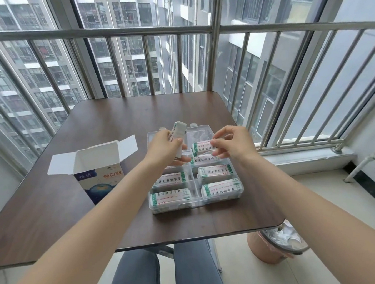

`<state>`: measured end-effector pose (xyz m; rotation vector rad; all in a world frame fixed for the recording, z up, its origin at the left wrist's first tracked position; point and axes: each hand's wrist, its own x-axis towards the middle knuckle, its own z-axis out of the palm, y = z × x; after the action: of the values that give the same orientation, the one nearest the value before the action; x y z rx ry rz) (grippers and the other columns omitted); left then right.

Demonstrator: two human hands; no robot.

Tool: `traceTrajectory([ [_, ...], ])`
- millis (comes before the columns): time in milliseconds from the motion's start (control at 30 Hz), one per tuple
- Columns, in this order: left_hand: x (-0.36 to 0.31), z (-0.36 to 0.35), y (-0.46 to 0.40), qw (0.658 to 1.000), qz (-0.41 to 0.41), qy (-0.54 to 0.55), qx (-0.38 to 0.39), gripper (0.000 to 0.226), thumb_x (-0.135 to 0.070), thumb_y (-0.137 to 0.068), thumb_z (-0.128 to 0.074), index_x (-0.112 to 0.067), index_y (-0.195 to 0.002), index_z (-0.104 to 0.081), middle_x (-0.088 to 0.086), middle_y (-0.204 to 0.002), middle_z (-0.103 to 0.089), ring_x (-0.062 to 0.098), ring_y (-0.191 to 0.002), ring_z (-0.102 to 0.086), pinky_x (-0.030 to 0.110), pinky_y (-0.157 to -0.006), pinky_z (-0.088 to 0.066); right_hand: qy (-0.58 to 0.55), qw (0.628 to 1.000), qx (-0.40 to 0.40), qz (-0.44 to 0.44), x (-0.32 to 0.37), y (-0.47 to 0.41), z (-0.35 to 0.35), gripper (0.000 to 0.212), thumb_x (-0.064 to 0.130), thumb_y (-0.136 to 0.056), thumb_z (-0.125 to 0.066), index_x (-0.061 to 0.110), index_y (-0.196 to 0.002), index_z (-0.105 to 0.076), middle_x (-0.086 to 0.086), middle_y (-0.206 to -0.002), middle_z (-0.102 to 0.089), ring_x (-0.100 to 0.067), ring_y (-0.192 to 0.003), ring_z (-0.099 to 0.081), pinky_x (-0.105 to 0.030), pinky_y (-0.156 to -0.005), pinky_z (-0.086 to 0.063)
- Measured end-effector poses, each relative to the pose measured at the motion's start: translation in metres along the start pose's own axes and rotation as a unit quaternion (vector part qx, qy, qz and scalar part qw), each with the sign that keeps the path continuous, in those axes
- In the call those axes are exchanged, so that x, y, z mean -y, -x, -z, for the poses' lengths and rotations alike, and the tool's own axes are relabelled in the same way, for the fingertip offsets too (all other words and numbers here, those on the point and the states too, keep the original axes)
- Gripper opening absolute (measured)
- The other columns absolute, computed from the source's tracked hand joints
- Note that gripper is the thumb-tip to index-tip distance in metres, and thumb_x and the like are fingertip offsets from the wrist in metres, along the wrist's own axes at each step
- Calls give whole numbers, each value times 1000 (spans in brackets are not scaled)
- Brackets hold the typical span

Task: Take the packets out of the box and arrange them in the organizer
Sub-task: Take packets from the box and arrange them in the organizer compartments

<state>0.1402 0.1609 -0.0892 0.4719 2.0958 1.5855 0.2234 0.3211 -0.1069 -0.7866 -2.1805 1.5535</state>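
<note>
Railed balcony windows stand behind a dark wooden bench (52, 212). On it sits a clear organizer (196, 203), its compartments holding white packets (171, 196). Left of the organizer stands the opened blue box (98, 172). Above the organizer, the left hand (164, 147) grips a stack of packets (178, 138) upright; the right hand (232, 144) pinches one packet (205, 148) over a far compartment.

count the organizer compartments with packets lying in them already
5 plainly: near left, the one behind it, near right, then two more right ones behind it. The hands hide part of the clear organizer, so there may be more.
</note>
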Motion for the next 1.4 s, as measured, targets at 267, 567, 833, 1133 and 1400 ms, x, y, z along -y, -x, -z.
traceTrajectory([
  [267,6,-2,-7,999,10,-27,-15,19,-16,-100,-42,-9,-116,-46,9,-102,-64,16,-55,-66,25,-48,-53,227,971,52,50,-5,-10,-1,13,20,-76,-78,21,-75,-64,-4,-79,-67,-11,-59,-56,-24,-57,-45],
  [567,5,-1,-6,1000,7,-29,-7,18,-19,-100,-42,-11,-115,-47,8,-102,-65,17,-59,-67,26,-52,-54,320,945,39,60,-4,-7,-8,14,34,-74,-78,26,-72,-68,12,-70,-55,-13,-80,-57,-34,-75,-51],
  [833,2,2,3,997,-40,58,39,24,-10,-91,-60,0,-112,-54,11,-86,-71,20,-58,-69,27,-55,-58,276,952,27,125,1,-5,-10,18,37,-84,-68,21,-92,-70,5,-93,-57,-8,-85,-54,-28,-77,-44],
  [1133,1,-6,9,992,-79,92,38,14,-17,-90,-61,-8,-101,-58,7,-87,-68,20,-55,-69,27,-51,-56,-89,993,63,38,18,-1,-4,9,12,-78,-75,7,-82,-68,-1,-64,-66,-6,-47,-51,-16,-45,-39],
  [1400,8,0,3,988,-114,79,-63,12,-18,-94,-56,-8,-100,-55,7,-85,-71,17,-48,-65,23,-43,-51,-243,964,105,-19,7,-6,9,11,12,-86,-64,3,-80,-64,-6,-72,-70,-14,-72,-68,-15,-68,-54],
])
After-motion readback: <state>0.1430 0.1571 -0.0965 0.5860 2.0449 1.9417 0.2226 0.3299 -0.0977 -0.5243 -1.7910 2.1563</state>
